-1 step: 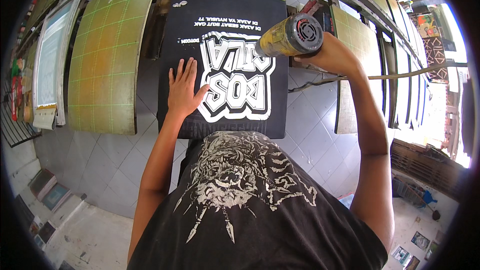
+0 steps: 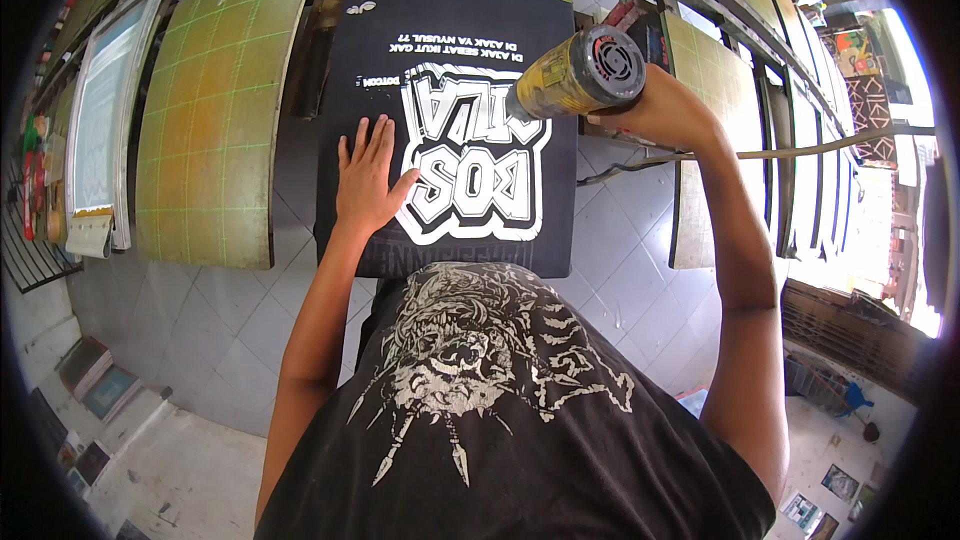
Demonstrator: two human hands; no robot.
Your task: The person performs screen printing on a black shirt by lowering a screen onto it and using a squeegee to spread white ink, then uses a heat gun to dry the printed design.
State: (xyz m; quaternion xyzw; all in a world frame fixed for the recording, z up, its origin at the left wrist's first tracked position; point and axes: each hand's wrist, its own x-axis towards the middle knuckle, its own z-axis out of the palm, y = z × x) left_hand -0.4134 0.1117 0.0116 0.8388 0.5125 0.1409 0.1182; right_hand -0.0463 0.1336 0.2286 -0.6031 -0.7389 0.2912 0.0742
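A black fabric piece [image 2: 455, 15] with a white print lies over a flat board in front of me. My left hand [image 2: 370, 175] rests flat on the fabric at the print's left edge, fingers spread and thumb touching the white lettering. Above the print's upper right, my right hand [image 2: 660, 112] grips a yellow and black heat gun [image 2: 570, 75]. Its round vented back end faces up towards me and its nozzle tilts down to the left, over the print. The handle and most of my right fingers are hidden behind the tool.
Yellow-green boards with green grid lines stand left [image 2: 210, 120] and right [image 2: 700, 140] of the fabric. A framed screen [image 2: 110, 110] leans at the far left. A cable [image 2: 820, 145] runs off to the right. Grey floor tiles [image 2: 230, 320] show below.
The heat gun's nozzle has shifted very slightly to the left over the print. My left hand and the fabric look unmoved.
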